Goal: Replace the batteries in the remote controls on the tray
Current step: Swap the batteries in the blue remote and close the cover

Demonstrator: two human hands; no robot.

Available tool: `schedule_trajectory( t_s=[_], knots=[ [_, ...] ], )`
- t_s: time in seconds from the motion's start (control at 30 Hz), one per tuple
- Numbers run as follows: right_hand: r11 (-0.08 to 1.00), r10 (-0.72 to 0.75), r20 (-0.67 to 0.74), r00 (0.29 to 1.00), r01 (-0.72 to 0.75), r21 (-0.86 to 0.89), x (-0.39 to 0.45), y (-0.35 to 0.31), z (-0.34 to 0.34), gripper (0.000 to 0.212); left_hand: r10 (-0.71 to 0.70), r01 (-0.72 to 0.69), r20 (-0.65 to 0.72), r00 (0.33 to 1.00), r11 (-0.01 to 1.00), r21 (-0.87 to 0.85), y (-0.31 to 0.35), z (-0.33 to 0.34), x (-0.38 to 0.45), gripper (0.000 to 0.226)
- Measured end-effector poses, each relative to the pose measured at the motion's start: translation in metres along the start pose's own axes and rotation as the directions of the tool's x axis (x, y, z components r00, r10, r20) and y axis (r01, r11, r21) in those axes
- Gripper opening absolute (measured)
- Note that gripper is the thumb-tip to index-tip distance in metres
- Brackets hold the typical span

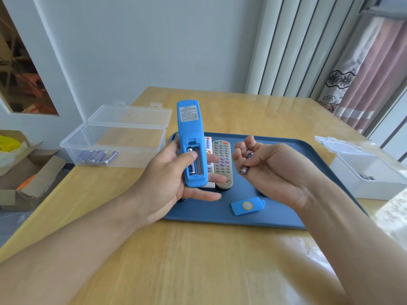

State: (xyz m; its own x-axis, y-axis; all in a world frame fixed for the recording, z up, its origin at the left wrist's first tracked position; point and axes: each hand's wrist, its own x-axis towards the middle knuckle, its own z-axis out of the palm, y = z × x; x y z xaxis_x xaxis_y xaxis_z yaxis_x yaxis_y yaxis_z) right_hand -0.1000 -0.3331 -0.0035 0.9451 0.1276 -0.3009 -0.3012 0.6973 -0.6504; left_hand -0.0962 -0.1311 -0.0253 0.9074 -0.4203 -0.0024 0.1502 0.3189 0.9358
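My left hand (174,179) holds a blue remote (190,133) upright, back side toward me, above the dark blue tray (286,148). Its battery compartment is uncovered, and my thumb presses on a purple battery (191,167) lying in it. My right hand (266,168) hovers over the tray with its fingers curled round a battery (246,166). The blue battery cover (247,205) lies loose on the tray near the front. A beige remote (222,164) and a white remote (208,146) lie on the tray behind my left hand.
A clear plastic box (114,137) with its lid up stands at the table's left, holding several purple batteries (97,157). A white box (370,172) with an open lid stands at the right edge. Cardboard boxes sit on the floor at the left.
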Motion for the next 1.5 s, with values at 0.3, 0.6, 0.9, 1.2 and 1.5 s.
schedule_trajectory(
  t_s=[0.3,0.6,0.9,1.2,1.5],
  knots=[
    [0.99,-0.068,0.226,0.972,0.093,-0.104,-0.012,0.007,0.011,0.043,0.054,-0.054,-0.006,0.999,0.997,0.059,-0.003,-0.002,0.002,0.031],
    [0.924,-0.117,0.201,0.973,0.181,-0.337,-0.015,0.01,0.013,0.025,0.026,-0.025,-0.04,0.999,0.999,0.027,0.002,-0.004,0.002,0.03],
    [0.521,-0.348,0.272,0.897,0.426,-0.74,-0.011,0.018,0.006,0.029,0.053,-0.053,0.006,0.999,0.994,0.099,-0.003,-0.002,0.002,0.033],
    [0.319,-0.495,0.323,0.807,0.515,-0.796,-0.008,0.02,0.003,0.012,0.1,-0.096,-0.025,0.995,0.989,0.113,0.0,-0.003,0.002,0.03],
    [0.031,-0.602,0.437,0.668,0.566,-0.823,-0.007,0.032,0.002,0.02,0.038,-0.043,0.046,0.998,0.994,0.104,-0.004,-0.002,0.001,0.035]
  ],
)
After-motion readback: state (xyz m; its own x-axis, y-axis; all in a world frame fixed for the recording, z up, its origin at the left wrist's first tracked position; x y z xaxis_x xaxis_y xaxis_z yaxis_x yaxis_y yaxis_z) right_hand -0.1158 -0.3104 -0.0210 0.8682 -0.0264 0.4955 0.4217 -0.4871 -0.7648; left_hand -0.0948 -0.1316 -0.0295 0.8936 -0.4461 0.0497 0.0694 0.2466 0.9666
